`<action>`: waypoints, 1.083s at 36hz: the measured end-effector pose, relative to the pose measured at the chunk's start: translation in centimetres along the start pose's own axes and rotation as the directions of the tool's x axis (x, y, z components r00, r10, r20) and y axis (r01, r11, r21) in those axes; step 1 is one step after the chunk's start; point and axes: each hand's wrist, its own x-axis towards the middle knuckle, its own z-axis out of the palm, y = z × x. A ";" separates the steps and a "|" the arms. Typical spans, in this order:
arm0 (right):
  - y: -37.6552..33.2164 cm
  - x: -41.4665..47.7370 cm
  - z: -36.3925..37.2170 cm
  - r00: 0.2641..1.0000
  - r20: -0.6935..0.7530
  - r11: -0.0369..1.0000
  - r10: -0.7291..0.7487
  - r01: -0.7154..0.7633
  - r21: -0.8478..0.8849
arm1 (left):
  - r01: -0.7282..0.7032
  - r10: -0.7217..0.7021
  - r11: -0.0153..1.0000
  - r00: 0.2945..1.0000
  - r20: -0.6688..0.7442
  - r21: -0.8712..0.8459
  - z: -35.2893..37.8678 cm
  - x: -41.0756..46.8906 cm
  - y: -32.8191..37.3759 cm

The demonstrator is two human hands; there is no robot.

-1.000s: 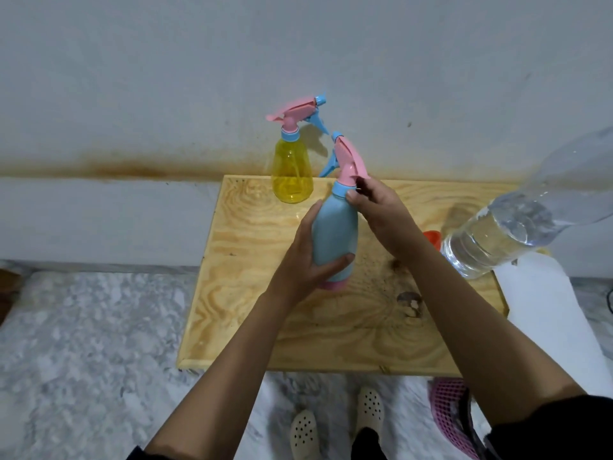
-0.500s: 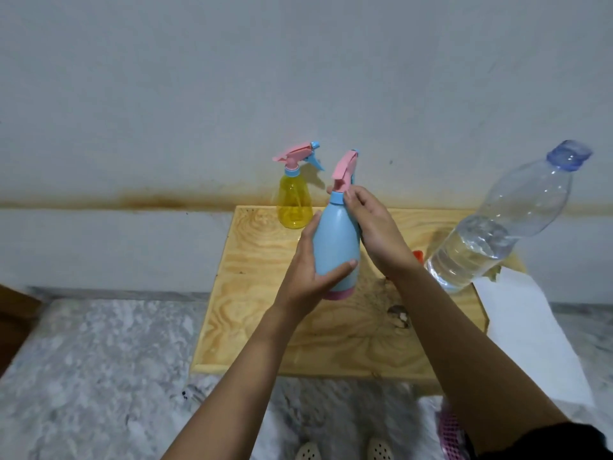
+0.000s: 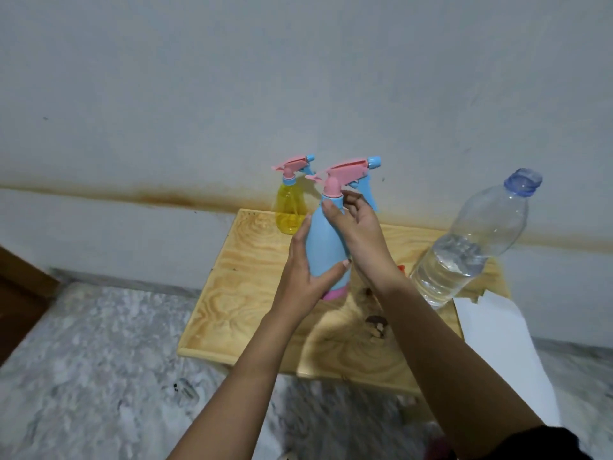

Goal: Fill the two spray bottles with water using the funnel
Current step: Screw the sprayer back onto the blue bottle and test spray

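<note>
A plywood board point(image 3: 238, 287) (one dark knot) stands before a rust-streaked wall point(image 3: 298, 78).

The left hand point(image 3: 305, 280) grips the body of the upright blue spray bottle point(image 3: 323, 247) over the wooden board point(image 3: 238, 293), and the right hand point(image 3: 358, 234) pinches its neck. The yellow spray bottle point(image 3: 290, 210) stands at its eleven o'clock, and a part-filled water bottle point(image 3: 464, 254) at its three o'clock.

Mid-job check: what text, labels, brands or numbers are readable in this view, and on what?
No text can be read anywhere.
Blue spray bottle: plain, no label shows.
Yellow spray bottle: plain, no label shows.
Clear water bottle: no label on the side in view.
White sheet: blank on the face in view.
</note>
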 end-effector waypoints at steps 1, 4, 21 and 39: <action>-0.1 -0.1 -0.1 1.000 0.020 1.000 0.004 -0.004 0.002 | -0.004 0.004 1.000 1.000 -0.010 -0.008 0.1 0.0 0.2; -0.4 -0.3 -0.6 0.997 0.075 0.999 0.019 -0.022 0.041 | -0.008 0.007 1.000 0.999 -0.043 -0.027 0.2 -0.1 0.4; -0.2 -0.9 -1.4 0.999 -0.034 0.944 -0.041 0.050 0.325 | -0.019 0.022 0.990 1.000 0.018 -0.140 -0.5 -0.5 1.6; -2.1 -0.3 -1.3 0.989 0.139 0.990 0.053 -0.070 0.119 | 0.013 -0.003 0.984 0.999 0.052 -0.176 -1.1 -0.5 2.3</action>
